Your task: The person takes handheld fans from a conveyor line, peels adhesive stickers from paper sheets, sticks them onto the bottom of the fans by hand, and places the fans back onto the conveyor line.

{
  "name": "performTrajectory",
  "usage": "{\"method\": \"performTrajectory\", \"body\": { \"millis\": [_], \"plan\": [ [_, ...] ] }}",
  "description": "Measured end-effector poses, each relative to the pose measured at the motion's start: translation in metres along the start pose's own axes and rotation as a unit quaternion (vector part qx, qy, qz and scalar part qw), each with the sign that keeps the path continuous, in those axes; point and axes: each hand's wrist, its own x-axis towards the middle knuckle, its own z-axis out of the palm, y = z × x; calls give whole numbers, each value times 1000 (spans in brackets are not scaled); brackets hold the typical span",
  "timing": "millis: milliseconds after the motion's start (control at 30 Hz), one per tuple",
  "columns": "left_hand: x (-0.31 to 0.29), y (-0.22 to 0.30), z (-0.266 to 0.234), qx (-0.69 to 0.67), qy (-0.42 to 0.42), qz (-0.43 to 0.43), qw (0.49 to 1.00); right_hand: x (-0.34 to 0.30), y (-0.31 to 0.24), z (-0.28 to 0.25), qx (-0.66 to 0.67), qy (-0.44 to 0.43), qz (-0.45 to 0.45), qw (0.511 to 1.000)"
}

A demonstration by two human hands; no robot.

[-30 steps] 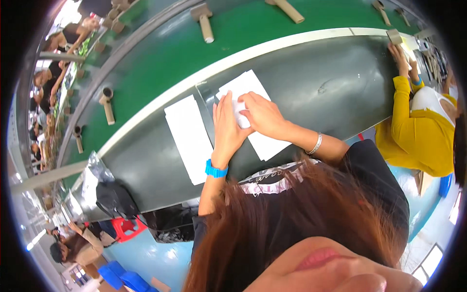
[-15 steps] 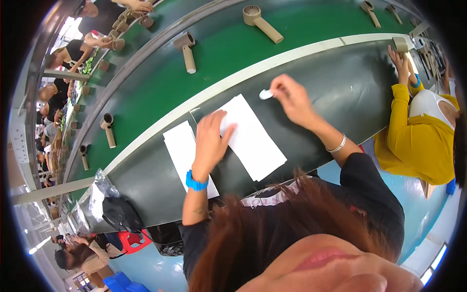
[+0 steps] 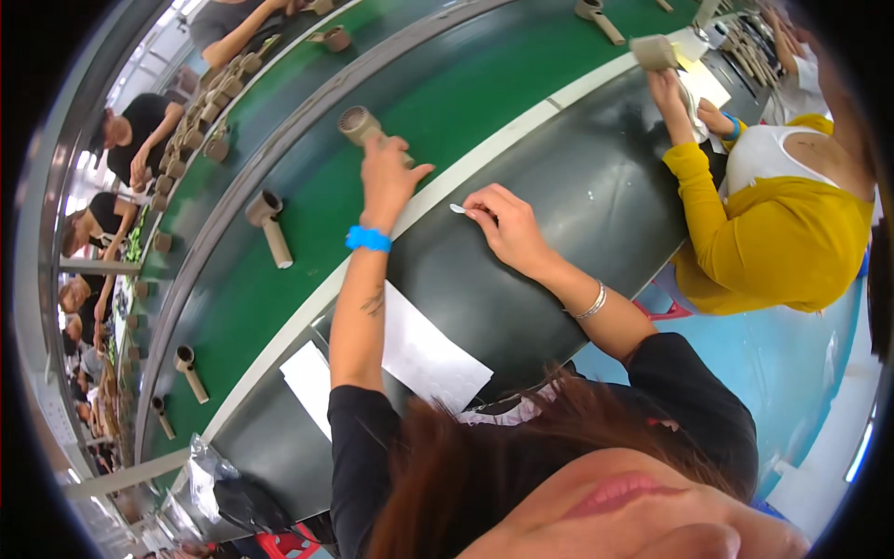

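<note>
Pinching a small white piece (image 3: 457,209) between thumb and fingertips, the right hand (image 3: 503,224) hangs above the dark grey table (image 3: 582,163), just short of the pale rail (image 3: 521,121)! And over that rail goes the left hand (image 3: 386,177), on a tan handheld fan (image 3: 358,125) lying on the green belt (image 3: 484,74): fingers across the handle, thumb sticking out, though whether they close round it I can't tell, because the hand itself hides most of the grip.

Plenty in the lane here! A second fan (image 3: 276,240) lies to the left on the belt, another (image 3: 193,379) further down. Back on the table, the left forearm (image 3: 361,321) cuts right across the view between two stacks of white sheets, the larger (image 3: 424,345) to its right, the smaller (image 3: 305,387) partly covered. On the right, a co-worker in a yellow sleeve (image 3: 694,191) holds up a tan part (image 3: 654,52); lower left, a clear plastic bag (image 3: 207,480) beside a dark bag (image 3: 251,508).

Any lettering? Pale print (image 3: 512,408) on the dark shirt, mostly under hair and unreadable.
</note>
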Motion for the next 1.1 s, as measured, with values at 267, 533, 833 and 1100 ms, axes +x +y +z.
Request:
{"method": "performTrajectory", "body": {
  "millis": [267,533,833,1100],
  "plan": [
    [-56,-4,-97,-232,188,-21,954,5,-14,-12,17,43,-21,999],
    [-204,54,-140,-232,203,-30,951,-4,-41,-24,212,-43,71,974],
    [-244,90,-125,-345,144,-138,917,-50,-120,-20,388,-215,127,887],
    [-256,100,-114,-554,106,-109,818,-67,-134,-18,370,-195,99,903]
  ]
}}
